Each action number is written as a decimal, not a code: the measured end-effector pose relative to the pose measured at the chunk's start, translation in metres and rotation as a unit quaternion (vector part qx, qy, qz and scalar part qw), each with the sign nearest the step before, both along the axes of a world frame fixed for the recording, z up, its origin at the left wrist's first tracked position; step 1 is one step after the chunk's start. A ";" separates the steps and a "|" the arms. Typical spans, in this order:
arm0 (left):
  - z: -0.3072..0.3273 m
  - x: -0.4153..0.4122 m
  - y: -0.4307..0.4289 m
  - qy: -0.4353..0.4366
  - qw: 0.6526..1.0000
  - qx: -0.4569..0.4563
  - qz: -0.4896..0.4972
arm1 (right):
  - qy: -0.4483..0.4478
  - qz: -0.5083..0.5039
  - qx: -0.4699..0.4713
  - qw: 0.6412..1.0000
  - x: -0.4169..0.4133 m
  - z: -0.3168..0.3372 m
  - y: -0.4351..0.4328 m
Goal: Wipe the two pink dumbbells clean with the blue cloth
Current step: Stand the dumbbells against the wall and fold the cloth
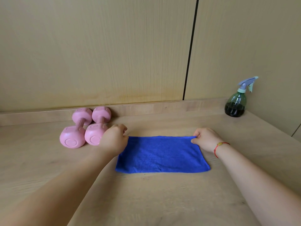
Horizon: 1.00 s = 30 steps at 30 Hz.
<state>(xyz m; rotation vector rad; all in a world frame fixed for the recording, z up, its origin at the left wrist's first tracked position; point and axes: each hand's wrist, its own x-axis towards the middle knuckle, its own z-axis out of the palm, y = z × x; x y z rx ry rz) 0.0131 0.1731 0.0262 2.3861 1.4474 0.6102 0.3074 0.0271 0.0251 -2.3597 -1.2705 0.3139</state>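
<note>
I had the rectangular blue microfibre cloth [162, 155] lying flat on the wooden table [162, 198]. My right hand [206, 140] pinched its far right corner and my left hand [114, 141] curled on its far left corner, just beside the two pink moulded dumbbells [76, 129]. I judged wiping not yet begun; next I needed to gather the cloth and carry it left.

bare forearms, no sleeves; red string bracelet [218, 148] on right wrist.
</note>
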 end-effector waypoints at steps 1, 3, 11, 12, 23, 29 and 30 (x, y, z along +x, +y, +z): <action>0.001 0.000 -0.005 0.014 1.000 0.021 -0.014 | -0.009 0.000 -0.009 1.000 -0.001 0.000 0.002; 0.003 0.001 -0.018 0.039 0.996 0.050 -0.059 | -0.020 0.001 -0.016 1.000 -0.002 0.003 0.003; -0.011 0.023 -0.078 0.040 0.977 0.027 -0.208 | 0.206 -0.058 0.059 0.975 -0.004 0.008 0.006; -0.013 0.027 -0.082 0.045 0.975 0.019 -0.216 | 0.240 -0.065 0.052 0.967 -0.005 0.007 0.003; -0.030 0.036 -0.092 0.205 0.955 -0.001 -0.214 | 0.146 0.122 0.066 0.979 -0.025 0.005 -0.044; -0.022 0.029 -0.093 0.192 0.955 -0.032 -0.223 | 0.169 0.091 0.089 0.977 -0.031 0.003 -0.049; -0.021 0.025 -0.092 0.186 0.957 -0.031 -0.222 | 0.197 0.076 0.076 0.974 -0.029 0.007 -0.050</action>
